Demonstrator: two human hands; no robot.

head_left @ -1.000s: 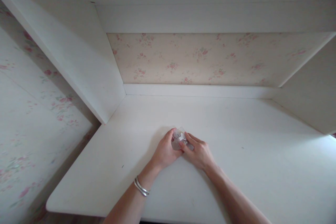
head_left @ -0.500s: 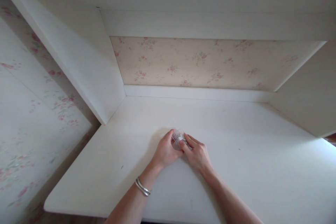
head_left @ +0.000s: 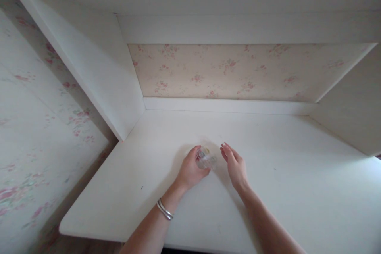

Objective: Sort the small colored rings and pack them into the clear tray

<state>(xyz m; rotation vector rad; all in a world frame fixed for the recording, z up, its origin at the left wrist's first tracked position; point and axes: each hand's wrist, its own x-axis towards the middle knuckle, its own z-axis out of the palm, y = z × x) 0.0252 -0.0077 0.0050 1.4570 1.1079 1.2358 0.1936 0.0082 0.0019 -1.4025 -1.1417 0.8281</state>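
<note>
Since the frame half a second back: right hand (head_left: 236, 163) lifted off the small clear object (head_left: 205, 158) and shifted to the right, now just beside it with a gap between. Left hand (head_left: 190, 170) unchanged in place, still on the object. Camera tilted slightly; more of the upper shelf edge in view.

Head view, only view available.

Left hand: grip closed around the small clear object, thumb on the near side, fingers curled over the far side. Object looks transparent, with a pale yellowish spot on top; exact kind not discernible, too small and partly covered. Object at or just above the white table (head_left: 297, 190), near its middle and slightly left of centre; contact with the surface not discernible.

Right hand: grip wide, holding nothing, fingers extended and loosely together, palm turned towards the object. Hand raised a little above the table, fingertips nearest the object but apart from it.

Silver bangles (head_left: 165, 209) on the left wrist, two thin bands side by side.

Surroundings: table set in an alcove of white panels. Floral wallpaper (head_left: 232, 71) on the back wall above a white ledge (head_left: 226, 104). Slanted white side panel (head_left: 98, 75) on the left, another on the right. Same floral pattern on the outer wall at far left.
</note>
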